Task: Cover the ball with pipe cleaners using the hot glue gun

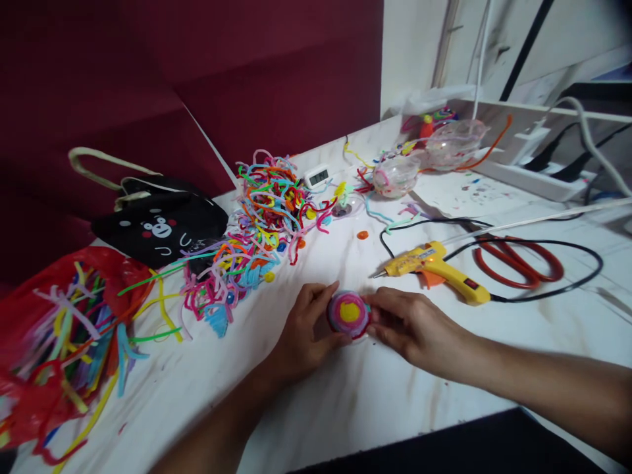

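Observation:
Between my two hands, over the white marbled table (316, 408), is a small round piece of coiled pipe cleaner (350, 312) with a yellow centre, a pink ring and greyish-lilac and red outer rings. My left hand (310, 329) grips its left edge between thumb and fingers. From the right, the fingertips of my right hand (412, 322) pinch its edge, where a bit of teal shows. What lies under the coil is mostly hidden. Just beyond my right hand lies a yellow hot glue gun (434, 266), its nozzle pointing left.
Red-handled scissors (518, 263) lie behind the glue gun's black cord. Heaped pipe cleaners (271, 197) and a red plastic bag (29, 395) of them spread left, near a black cloth bag (158, 217). Clear plastic bowls (454, 145), a digital timer (316, 176) and a power strip (543, 174) stand behind.

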Action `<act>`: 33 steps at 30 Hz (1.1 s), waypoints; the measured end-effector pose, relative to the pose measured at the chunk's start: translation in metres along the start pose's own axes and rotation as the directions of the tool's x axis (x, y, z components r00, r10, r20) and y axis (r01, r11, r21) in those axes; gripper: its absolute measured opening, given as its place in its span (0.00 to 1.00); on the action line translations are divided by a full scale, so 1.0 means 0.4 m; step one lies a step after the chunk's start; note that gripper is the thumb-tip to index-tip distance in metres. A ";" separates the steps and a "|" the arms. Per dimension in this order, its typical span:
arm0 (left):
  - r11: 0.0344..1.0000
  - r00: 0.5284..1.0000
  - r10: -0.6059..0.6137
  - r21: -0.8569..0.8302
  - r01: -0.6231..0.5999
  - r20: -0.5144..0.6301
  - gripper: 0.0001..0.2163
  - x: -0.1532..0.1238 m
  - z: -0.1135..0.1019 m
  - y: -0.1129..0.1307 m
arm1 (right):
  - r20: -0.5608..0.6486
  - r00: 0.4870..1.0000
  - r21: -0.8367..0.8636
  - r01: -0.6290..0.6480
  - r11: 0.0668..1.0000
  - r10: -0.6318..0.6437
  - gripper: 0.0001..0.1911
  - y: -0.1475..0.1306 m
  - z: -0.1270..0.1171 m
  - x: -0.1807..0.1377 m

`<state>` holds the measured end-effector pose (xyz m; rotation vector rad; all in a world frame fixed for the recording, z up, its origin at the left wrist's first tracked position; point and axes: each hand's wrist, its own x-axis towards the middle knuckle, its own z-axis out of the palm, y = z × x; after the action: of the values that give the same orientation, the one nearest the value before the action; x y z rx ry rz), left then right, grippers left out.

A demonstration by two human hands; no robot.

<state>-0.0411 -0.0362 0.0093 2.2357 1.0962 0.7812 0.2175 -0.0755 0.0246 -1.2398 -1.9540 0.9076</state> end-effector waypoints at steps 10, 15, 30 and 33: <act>0.987 0.986 -0.057 -0.142 0.080 0.155 0.33 0.028 -0.008 -0.002 | 0.008 1.000 -0.086 0.029 0.996 -0.029 0.14 0.003 0.016 -0.009; 0.982 0.992 -0.049 -0.178 0.068 0.113 0.30 0.019 0.004 0.001 | -0.079 0.996 -0.061 0.027 0.998 -0.032 0.17 0.006 0.038 -0.021; 0.979 0.961 0.203 -0.063 -0.194 0.187 0.41 -0.009 0.027 0.012 | -0.028 0.995 -0.091 0.098 0.991 -0.101 0.13 0.017 0.043 -0.013; 0.982 0.960 0.189 -0.036 -0.186 0.206 0.40 -0.017 0.039 0.014 | 0.004 0.997 -0.071 0.083 0.994 -0.082 0.14 0.019 0.040 -0.006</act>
<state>-0.0309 -0.0477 0.0005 2.3695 0.7847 0.6089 0.2093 -0.0787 0.0091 -1.1886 -2.0387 0.8042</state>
